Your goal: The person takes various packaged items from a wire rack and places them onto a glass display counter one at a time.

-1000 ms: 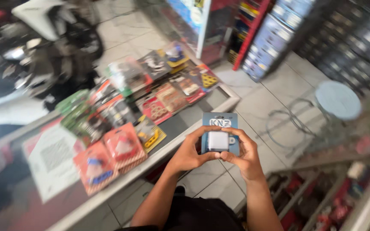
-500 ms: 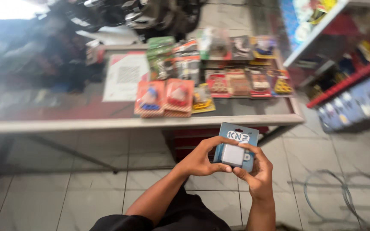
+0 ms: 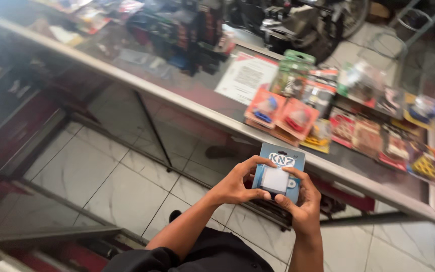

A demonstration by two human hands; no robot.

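Both hands are wrapped around a small blue blister pack (image 3: 278,173), left hand (image 3: 235,184) gripping its side, right hand (image 3: 302,201) cupping underneath, thumbs on the front, probably to steady it for a look. More packets (image 3: 283,113) lie on the table (image 3: 187,100) just beyond.

Daylit interior, moderately bright, no hard shadows. Strongest light at top centre and right, washing out the floor beyond the glass counter (image 3: 187,103). Pale glare and reflections across the counter top. Motion blur over the whole frame, heaviest at left and top edges. Sharpest on the blue packet (image 3: 278,171). Wide-angle tilt and stretch toward the corners. Lower left dim.
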